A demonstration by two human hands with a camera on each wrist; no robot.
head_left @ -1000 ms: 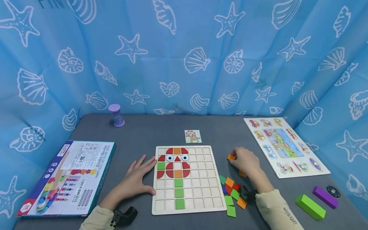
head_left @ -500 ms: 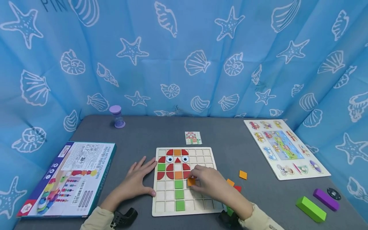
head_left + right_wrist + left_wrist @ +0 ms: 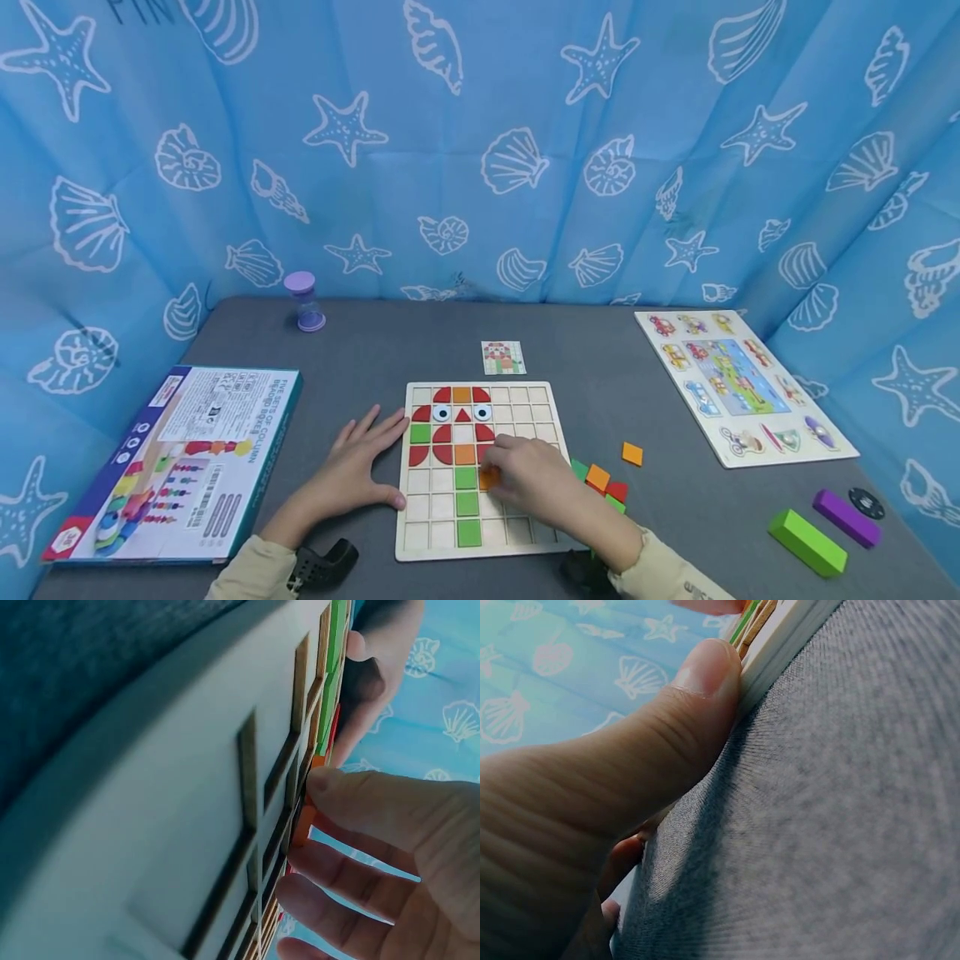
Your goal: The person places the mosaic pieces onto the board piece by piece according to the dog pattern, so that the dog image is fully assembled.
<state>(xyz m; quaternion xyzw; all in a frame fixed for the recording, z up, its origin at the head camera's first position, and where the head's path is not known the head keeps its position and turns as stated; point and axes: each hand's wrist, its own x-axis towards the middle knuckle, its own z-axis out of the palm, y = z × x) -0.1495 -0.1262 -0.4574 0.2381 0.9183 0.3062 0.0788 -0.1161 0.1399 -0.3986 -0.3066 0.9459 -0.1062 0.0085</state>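
A pale wooden grid board (image 3: 540, 415) lies on the grey table, bearing red, green and orange tiles and two eye pieces. My right hand (image 3: 534, 479) pinches an orange square tile (image 3: 488, 478) between thumb and fingers, over the cell right of the top green square tile (image 3: 466, 477). In the right wrist view the orange tile (image 3: 304, 823) sits at the board's surface, its far side hidden by the fingers. My left hand (image 3: 354, 467) is spread with straight fingers; its thumb (image 3: 705, 675) and fingertips touch the board's left edge.
Loose coloured tiles (image 3: 597, 477) lie by the board's right edge, partly behind my right arm, with one orange square (image 3: 632, 453) apart. A pattern card (image 3: 503, 357) lies behind the board. Around stand a box (image 3: 217, 408), hourglass (image 3: 305, 302), picture puzzle (image 3: 720, 450) and blocks (image 3: 808, 542).
My right hand has carried an orange tile from the table at right leftward onto the board, then slightly further left to the cell beside the green column. My left hand stays at the board's edge.
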